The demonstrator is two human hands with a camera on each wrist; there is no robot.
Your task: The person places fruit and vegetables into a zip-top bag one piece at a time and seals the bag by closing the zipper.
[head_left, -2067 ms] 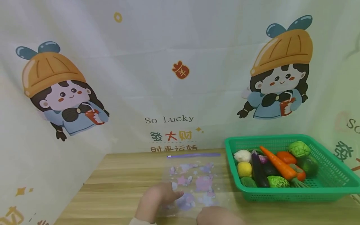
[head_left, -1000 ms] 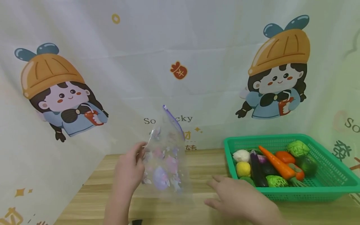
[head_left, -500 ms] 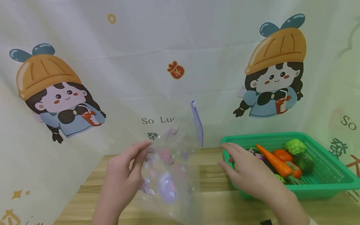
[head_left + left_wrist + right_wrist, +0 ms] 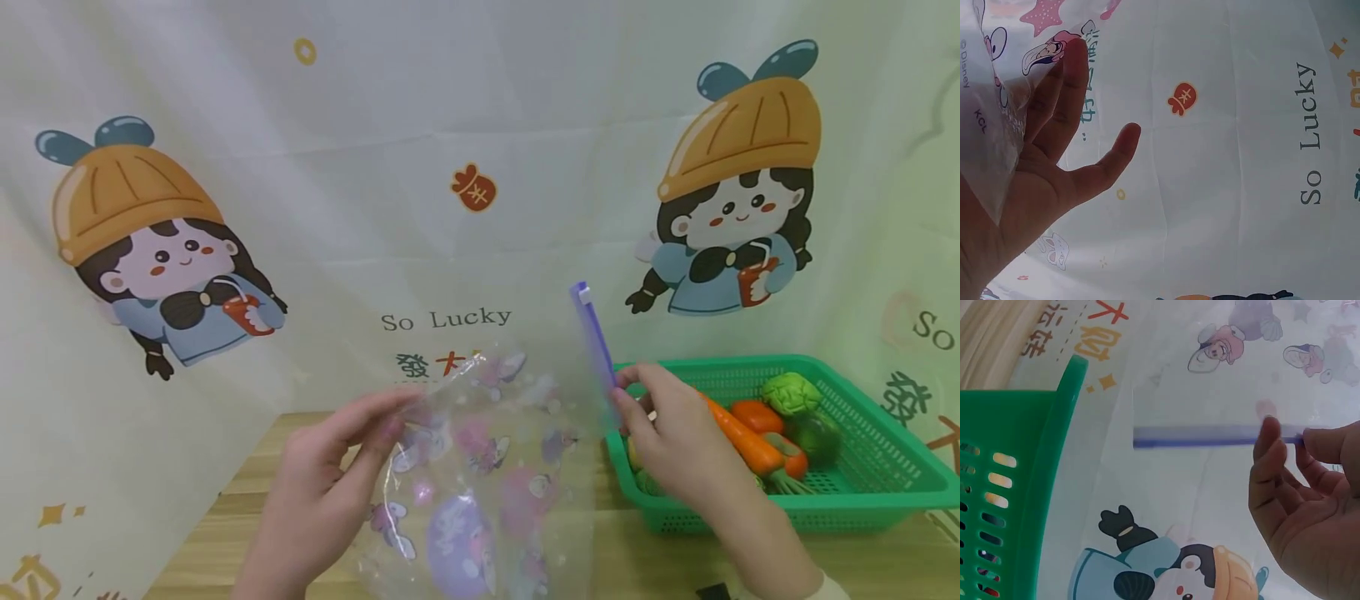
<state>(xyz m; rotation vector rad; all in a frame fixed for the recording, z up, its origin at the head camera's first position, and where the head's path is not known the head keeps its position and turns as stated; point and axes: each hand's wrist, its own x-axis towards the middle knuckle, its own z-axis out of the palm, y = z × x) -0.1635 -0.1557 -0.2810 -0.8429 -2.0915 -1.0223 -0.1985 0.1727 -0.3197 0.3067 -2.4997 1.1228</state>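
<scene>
A clear zip bag (image 4: 517,492) with pink and purple cartoon prints is held up between both hands. On its left side my left hand (image 4: 330,475) grips it; in the left wrist view the plastic runs over the palm and fingers, with the thumb (image 4: 1110,165) standing apart. My right hand (image 4: 671,442) pinches the purple zip strip (image 4: 596,333) between thumb and fingers, low on the strip. A white slider (image 4: 585,296) shows near its upper end. Seen from the right wrist, the strip lies across the view from the fingertips, slightly blurred.
Behind my right hand stands a green basket (image 4: 885,504) holding a carrot (image 4: 742,437), a tomato (image 4: 756,417), a green cabbage (image 4: 791,393) and other produce. The wooden tabletop (image 4: 247,500) meets a printed cloth backdrop (image 4: 375,208) close behind.
The bag, flat on the table at first, has been lifted by my left hand and turned rightward. My right hand, free half a second ago, has taken hold of its zip strip.
</scene>
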